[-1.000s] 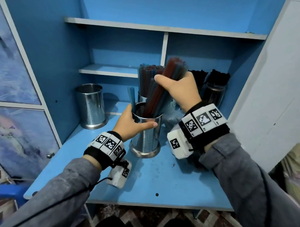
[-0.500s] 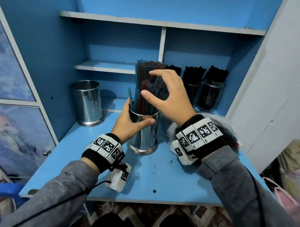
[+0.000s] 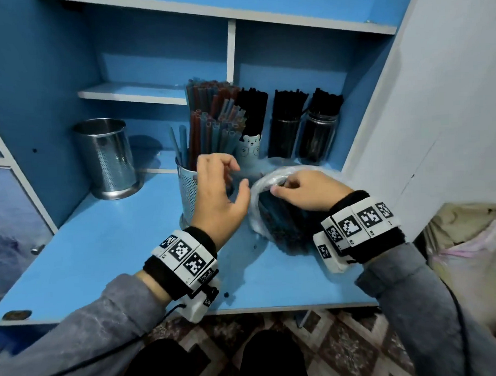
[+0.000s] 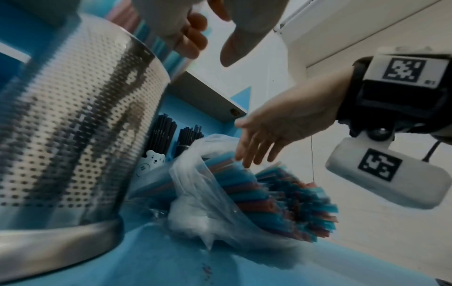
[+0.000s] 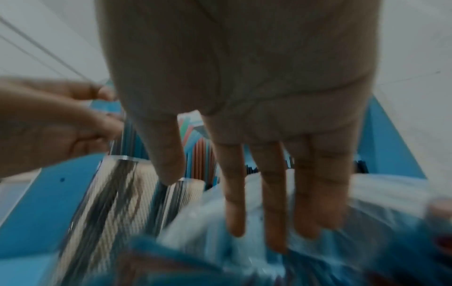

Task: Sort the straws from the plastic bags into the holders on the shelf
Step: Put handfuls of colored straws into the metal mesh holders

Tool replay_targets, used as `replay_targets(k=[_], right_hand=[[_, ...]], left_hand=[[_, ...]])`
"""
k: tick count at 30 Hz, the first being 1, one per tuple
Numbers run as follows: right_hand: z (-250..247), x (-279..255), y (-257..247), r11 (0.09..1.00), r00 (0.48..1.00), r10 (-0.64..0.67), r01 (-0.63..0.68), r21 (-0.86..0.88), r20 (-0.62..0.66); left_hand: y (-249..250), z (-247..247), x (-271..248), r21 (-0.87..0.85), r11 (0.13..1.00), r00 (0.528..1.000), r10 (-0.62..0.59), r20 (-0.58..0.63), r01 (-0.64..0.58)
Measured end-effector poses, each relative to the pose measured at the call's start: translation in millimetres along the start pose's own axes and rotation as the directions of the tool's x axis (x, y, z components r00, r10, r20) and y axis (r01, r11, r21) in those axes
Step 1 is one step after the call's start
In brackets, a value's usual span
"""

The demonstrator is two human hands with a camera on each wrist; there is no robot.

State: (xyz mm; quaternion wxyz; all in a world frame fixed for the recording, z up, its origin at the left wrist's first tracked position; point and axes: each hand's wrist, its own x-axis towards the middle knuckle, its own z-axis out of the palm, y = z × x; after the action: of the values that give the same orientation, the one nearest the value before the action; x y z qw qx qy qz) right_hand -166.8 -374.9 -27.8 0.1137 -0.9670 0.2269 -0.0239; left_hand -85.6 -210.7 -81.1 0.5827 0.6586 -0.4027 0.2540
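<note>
A perforated metal holder [image 3: 187,190] packed with red and blue straws [image 3: 211,124] stands mid-shelf. My left hand [image 3: 236,174] hovers just in front of its rim, fingers loosely curled, holding nothing. To the right a clear plastic bag [image 3: 257,196] lies on the shelf with more red and blue straws [image 4: 281,193] sticking out of it. My right hand [image 3: 280,188] reaches down onto the bag's mouth; its fingers [image 5: 269,222] are straight and touch the plastic. The wrist views are blurred.
An empty metal holder [image 3: 108,159] stands at the left. Behind are a bear-print cup [image 3: 249,148] and two glass jars [image 3: 321,134], all with black straws. A white wall [image 3: 449,96] closes the right side. The blue shelf top [image 3: 102,249] ends near my wrists.
My right hand let go of the straw bundle in the holder and dropped right to the bag. My left hand came off the holder's side.
</note>
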Motion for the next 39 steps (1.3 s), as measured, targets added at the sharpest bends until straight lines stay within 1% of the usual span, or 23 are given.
replay_targets(k=[1,2,3,5,6,7,9,12,14,16,18,21,24,27,29,33,37,39], right_hand=[[7.6,-0.3,2.7,0.994,0.997,0.058,-0.052,-0.098,0.058],[15.2,-0.9,5.1,0.979,0.989,0.119,-0.102,-0.174,0.085],[22.7,-1.7,7.0,0.964,0.981,0.173,-0.151,-0.219,0.086],[34.4,-2.9,7.6,0.946,0.972,0.232,-0.216,-0.240,0.043],[38.3,-2.3,6.9,0.946,0.971,0.240,-0.230,-0.229,0.018],[40.9,-1.2,6.5,0.948,0.970,0.243,-0.237,-0.213,0.006],[44.3,2.5,6.5,0.954,0.966,0.256,-0.247,-0.171,0.033],[48.3,6.9,6.4,0.959,0.957,0.277,-0.270,-0.085,0.089],[51.2,8.5,5.5,0.966,0.959,0.256,-0.249,-0.068,0.122],[52.5,9.6,4.3,0.974,0.962,0.222,-0.213,-0.076,0.159],[51.9,10.5,5.1,0.981,0.969,0.189,-0.181,-0.063,0.161],[48.6,9.5,8.8,0.990,0.984,0.139,-0.139,-0.002,0.108],[44.3,7.3,15.9,0.983,0.991,0.128,-0.132,0.126,0.041],[37.9,5.9,24.8,0.959,0.992,0.124,-0.118,0.256,-0.006],[33.7,4.9,29.9,0.951,0.994,0.110,-0.100,0.293,-0.017],[34.1,1.8,34.6,0.960,0.996,0.089,-0.082,0.269,-0.017],[46.9,-0.3,26.2,0.987,0.996,0.063,-0.072,0.146,0.062],[50.0,1.0,21.1,0.990,0.995,0.065,-0.075,0.122,0.077]], left_hand=[[0.8,5.9,-0.1,-0.033,0.999,0.999,-0.001,0.045,0.003],[0.9,12.6,0.1,-0.062,0.998,0.994,-0.020,0.108,0.027],[-0.2,19.7,0.6,-0.076,0.995,0.981,-0.048,0.188,0.063],[-5.2,32.8,2.1,-0.037,0.989,0.929,-0.121,0.351,0.143],[-8.5,38.1,2.8,-0.011,0.985,0.901,-0.154,0.405,0.174],[-11.3,43.1,3.0,0.007,0.980,0.880,-0.180,0.440,0.197],[-16.1,50.7,3.2,0.036,0.968,0.846,-0.234,0.480,0.247],[-21.6,56.2,5.5,0.100,0.937,0.766,-0.333,0.550,0.336],[-23.7,56.9,7.9,0.139,0.930,0.723,-0.354,0.593,0.341],[-25.2,55.7,10.3,0.171,0.928,0.699,-0.363,0.617,0.331],[-26.8,54.4,12.5,0.191,0.917,0.691,-0.391,0.608,0.351],[-27.5,53.3,14.5,0.186,0.907,0.703,-0.412,0.580,0.379],[-28.0,53.1,15.1,0.168,0.906,0.707,-0.409,0.577,0.388],[-28.2,52.4,14.0,0.148,0.904,0.694,-0.406,0.595,0.402],[-29.0,52.3,12.9,0.147,0.904,0.686,-0.404,0.606,0.402],[-31.8,55.4,12.1,0.142,0.899,0.689,-0.412,0.596,0.414],[-32.2,57.1,12.9,0.121,0.888,0.694,-0.426,0.580,0.444],[-32.7,56.7,12.8,0.095,0.880,0.695,-0.430,0.576,0.465]])
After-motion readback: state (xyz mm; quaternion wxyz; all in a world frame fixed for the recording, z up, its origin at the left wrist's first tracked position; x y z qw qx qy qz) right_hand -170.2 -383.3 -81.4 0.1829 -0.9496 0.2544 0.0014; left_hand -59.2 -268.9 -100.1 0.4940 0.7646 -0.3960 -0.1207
